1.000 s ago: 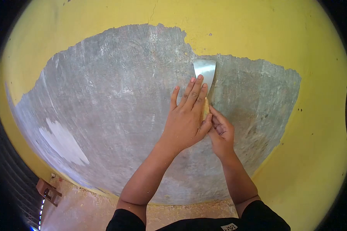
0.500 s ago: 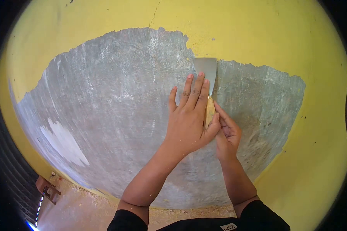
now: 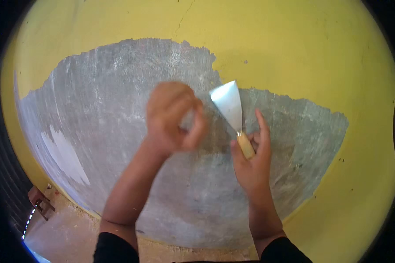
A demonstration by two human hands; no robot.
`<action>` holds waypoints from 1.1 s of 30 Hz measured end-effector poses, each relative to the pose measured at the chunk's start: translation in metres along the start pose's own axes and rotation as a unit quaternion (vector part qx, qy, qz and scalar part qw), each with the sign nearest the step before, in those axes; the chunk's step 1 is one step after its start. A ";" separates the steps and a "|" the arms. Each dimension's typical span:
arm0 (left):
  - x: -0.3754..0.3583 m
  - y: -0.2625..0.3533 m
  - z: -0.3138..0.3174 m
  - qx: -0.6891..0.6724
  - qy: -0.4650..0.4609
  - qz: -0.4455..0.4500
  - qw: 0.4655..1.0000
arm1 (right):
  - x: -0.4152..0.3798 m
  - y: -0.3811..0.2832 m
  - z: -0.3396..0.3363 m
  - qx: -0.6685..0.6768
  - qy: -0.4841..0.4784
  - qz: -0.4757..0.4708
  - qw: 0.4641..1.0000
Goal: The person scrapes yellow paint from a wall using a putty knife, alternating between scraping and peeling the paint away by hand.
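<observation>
A yellow painted wall (image 3: 294,48) fills the view, with a large grey patch (image 3: 118,105) where the paint is scraped off. My right hand (image 3: 252,160) grips the wooden handle of a metal scraper (image 3: 229,104), whose blade tilts up and left, off the wall's paint edge. My left hand (image 3: 173,116) is lifted away from the blade, blurred, with fingers curled and nothing visible in it.
A white filler spot (image 3: 63,155) marks the grey patch at the lower left. Below the wall lies a dusty floor (image 3: 74,236). A small wooden piece (image 3: 39,202) sits at the far lower left.
My left hand has come off the scraper blade and pulled back to the left. The scraper has tipped leftward, held by my right hand alone.
</observation>
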State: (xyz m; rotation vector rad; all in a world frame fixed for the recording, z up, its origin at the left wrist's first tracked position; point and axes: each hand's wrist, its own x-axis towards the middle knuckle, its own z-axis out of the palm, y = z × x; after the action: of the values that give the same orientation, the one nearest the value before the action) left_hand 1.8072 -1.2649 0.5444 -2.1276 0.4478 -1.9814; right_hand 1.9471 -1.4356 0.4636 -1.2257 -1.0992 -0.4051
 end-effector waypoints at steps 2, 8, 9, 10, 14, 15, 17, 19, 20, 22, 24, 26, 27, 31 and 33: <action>0.036 -0.034 0.007 0.059 0.043 -0.005 0.997 | 0.000 0.000 0.001 -0.009 0.013 -0.035 0.999; 0.050 -0.059 0.042 0.238 0.070 0.014 0.969 | -0.021 -0.024 0.031 -0.223 0.073 -0.129 0.963; 0.048 -0.058 0.038 0.203 0.064 -0.004 0.977 | -0.026 -0.033 0.039 -0.277 0.083 -0.117 0.950; 0.046 -0.059 0.037 0.177 0.063 0.001 0.982 | -0.029 -0.042 0.048 -0.295 0.098 -0.103 0.945; 0.040 -0.068 0.031 0.134 0.090 0.017 0.987 | -0.019 -0.045 0.078 -0.360 0.104 -0.067 0.925; 0.038 -0.069 0.030 0.131 0.091 0.019 0.987 | -0.017 -0.043 0.083 -0.371 0.116 -0.104 0.915; 0.036 -0.072 0.027 0.105 0.096 0.028 0.989 | -0.016 -0.058 0.093 -0.365 0.127 -0.039 0.921; 0.037 -0.072 0.025 0.088 0.106 0.023 0.990 | -0.009 -0.070 0.097 -0.358 0.127 0.019 0.925; 0.036 -0.071 0.024 0.092 0.100 0.018 0.991 | -0.005 -0.073 0.097 -0.338 0.140 0.031 0.930; 0.034 -0.070 0.022 0.093 0.093 0.014 0.991 | -0.002 -0.078 0.095 -0.320 0.156 0.046 0.933; 0.034 -0.070 0.023 0.084 0.096 0.012 0.992 | 0.001 -0.083 0.090 -0.329 0.134 0.033 0.934; 0.036 -0.072 0.026 0.089 0.092 0.003 0.992 | 0.004 -0.082 0.091 -0.326 0.140 0.019 0.935; 0.037 -0.072 0.026 0.095 0.081 -0.008 0.992 | 0.005 -0.079 0.091 -0.319 0.143 0.011 0.937; 0.036 -0.071 0.027 0.103 0.071 -0.011 0.992 | 0.010 -0.064 0.091 -0.314 0.144 -0.003 0.938; 0.037 -0.068 0.026 0.113 0.064 -0.012 0.991 | 0.027 -0.056 0.092 -0.333 0.189 -0.073 0.921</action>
State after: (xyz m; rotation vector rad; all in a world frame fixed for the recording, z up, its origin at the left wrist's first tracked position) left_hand 1.8408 -1.2159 0.6009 -1.8853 0.2063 -2.0801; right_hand 1.8756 -1.3655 0.5109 -1.5674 -0.7283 -1.1505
